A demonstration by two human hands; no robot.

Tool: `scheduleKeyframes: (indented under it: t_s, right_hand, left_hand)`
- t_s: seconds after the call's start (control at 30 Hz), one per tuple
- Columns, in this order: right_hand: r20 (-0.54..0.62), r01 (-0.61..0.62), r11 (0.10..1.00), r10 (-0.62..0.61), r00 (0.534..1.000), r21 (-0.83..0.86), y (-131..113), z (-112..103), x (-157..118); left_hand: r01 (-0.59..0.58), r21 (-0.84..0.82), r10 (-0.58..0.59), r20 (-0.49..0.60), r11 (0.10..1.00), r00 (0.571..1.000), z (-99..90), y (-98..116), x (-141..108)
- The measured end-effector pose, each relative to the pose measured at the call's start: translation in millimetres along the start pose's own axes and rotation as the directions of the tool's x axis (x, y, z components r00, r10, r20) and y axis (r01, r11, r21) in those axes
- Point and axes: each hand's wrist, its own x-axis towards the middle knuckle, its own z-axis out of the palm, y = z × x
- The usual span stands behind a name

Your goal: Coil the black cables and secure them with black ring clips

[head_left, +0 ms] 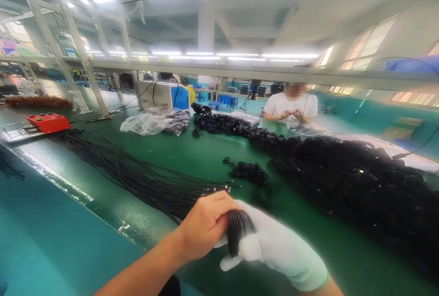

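Observation:
A thick bundle of black cables (pixel 238 228) bends through my hands above the green tabletop. My left hand (pixel 205 224), bare, is closed over the bundle from the left. On the other side my right hand (pixel 270 241), in a white glove, is wrapped round the same bundle with its thumb against the front. Part of the bundle is hidden by the fingers. Just beyond my left hand, long loose black cables (pixel 137 175) stretch across the table to the left. Small pale tips (pixel 226 187) show at their near end.
Small black rings (pixel 252 173) lie ahead of my hands. A large heap of black coiled pieces (pixel 329 168) covers the right side. At left sits a red box with buttons (pixel 50 123). Behind are clear plastic bags (pixel 146 123), a white-and-blue machine (pixel 164 95) and a seated person (pixel 291 104).

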Motion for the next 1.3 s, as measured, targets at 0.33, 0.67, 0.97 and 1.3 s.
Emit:
scheduleKeyframes:
  t_s: [0.33,0.67,0.97,1.3]
  right_hand:
    - [0.133,0.028,0.897,-0.096,0.986,0.442,23,-15,11]
    - [0.026,0.095,0.906,-0.115,0.993,0.412,36,-7,17]
    - [-0.034,0.015,0.956,-0.005,0.999,0.293,40,-6,17]
    - [-0.081,-0.037,0.904,0.079,0.994,0.426,53,-12,14]
  left_hand:
    - [0.382,-0.122,-0.382,0.020,0.916,0.924,3.1,1,18]
    - [0.527,-0.102,-0.535,-0.070,0.844,0.842,22.4,-16,13]
    - [0.536,0.058,-0.535,-0.042,0.842,0.844,21.1,-21,18]
    - [0.433,0.118,-0.444,0.090,0.893,0.891,6.7,-47,23]
